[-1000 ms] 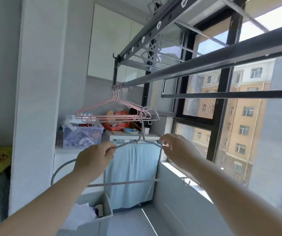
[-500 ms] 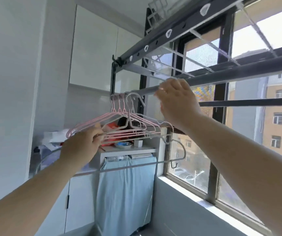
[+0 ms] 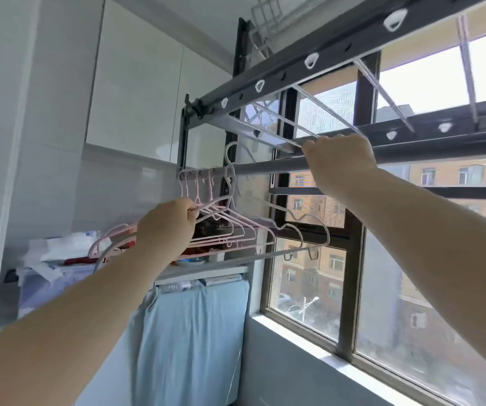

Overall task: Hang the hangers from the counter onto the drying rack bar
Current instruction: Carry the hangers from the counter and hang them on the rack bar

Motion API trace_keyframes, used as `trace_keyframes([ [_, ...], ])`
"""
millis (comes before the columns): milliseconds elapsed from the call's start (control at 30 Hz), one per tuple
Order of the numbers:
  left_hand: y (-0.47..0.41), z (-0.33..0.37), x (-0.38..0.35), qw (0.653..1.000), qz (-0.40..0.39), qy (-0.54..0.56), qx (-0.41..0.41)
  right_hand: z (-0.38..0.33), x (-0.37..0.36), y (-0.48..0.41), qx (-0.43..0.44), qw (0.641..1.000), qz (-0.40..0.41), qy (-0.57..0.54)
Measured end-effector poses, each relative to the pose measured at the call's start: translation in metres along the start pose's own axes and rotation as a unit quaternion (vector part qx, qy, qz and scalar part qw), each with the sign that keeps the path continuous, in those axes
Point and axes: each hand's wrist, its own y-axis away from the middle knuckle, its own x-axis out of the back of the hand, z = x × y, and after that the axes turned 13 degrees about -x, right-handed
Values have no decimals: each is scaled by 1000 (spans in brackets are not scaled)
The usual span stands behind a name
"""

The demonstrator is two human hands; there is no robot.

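Grey wire hanger (image 3: 274,253) is up in the air just under the drying rack bar (image 3: 268,168), a little tilted, with its right end lower. Its hook stands up across the bar, next to the pink hangers (image 3: 244,228); whether the hook already sits on the bar, I cannot tell. The left hand (image 3: 167,227) holds the hanger at its left shoulder, and the fingers are clenched around the wire there. The pink hangers hang together at the left end of the same bar, partly behind the grey one. The right hand (image 3: 343,162) is further right on the bar, and its fingers are curled over the bar and grasp it. Below the hangers is a white worktop (image 3: 203,269) with white packets and some red things on it. A light blue cloth (image 3: 195,332) hangs down under its edge. On the right is a dark-framed window (image 3: 350,288).
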Motion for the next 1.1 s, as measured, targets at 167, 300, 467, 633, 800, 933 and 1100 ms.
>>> trace_keyframes([
  [167,-11,2,-10,999,-14,36,-4,1,0,2,3,1000,1,-24],
  [300,-13,6,-20,998,-25,51,-16,1,0,4,8,999,21,-35],
  [467,-13,7,-26,998,-44,43,-31,-3,0,4,14,999,21,-39],
  [633,-9,9,-34,998,-45,48,-25,1,-5,6,21,999,33,-38],
  [800,-4,16,-35,996,-61,54,-23,2,-10,9,22,998,36,-43],
  [933,4,25,-35,997,-32,60,-39,5,-17,14,25,995,53,-79],
  [1100,13,35,-36,992,30,68,-104,19,-18,30,39,986,73,-147],
])
